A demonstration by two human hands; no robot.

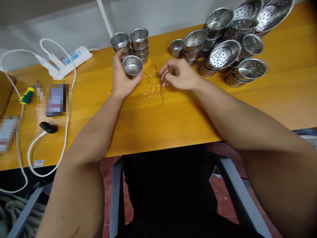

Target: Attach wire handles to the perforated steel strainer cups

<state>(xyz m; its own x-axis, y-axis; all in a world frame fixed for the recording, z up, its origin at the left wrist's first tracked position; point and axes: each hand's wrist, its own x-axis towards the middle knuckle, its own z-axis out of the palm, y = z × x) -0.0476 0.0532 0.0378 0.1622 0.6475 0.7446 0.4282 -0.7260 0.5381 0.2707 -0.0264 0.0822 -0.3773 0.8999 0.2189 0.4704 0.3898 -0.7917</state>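
Note:
My left hand [120, 77] is closed round a small perforated steel cup [132, 65], holding it just above the wooden table [158, 125] with its mouth turned toward me. My right hand [177, 74] rests on the table to the right of it, fingers curled and pinched over a thin bent wire [165, 73] that I can barely make out. Several more curved wire pieces [151, 90] lie loose on the table between and in front of the two hands.
Two short stacks of the same steel cups [139, 42] stand behind my left hand. A heap of perforated cups and wider strainer bowls [225, 53] fills the back right. At left lie a white power strip [74, 58], white cables, a screwdriver [27, 95] and a black mouse [48, 127].

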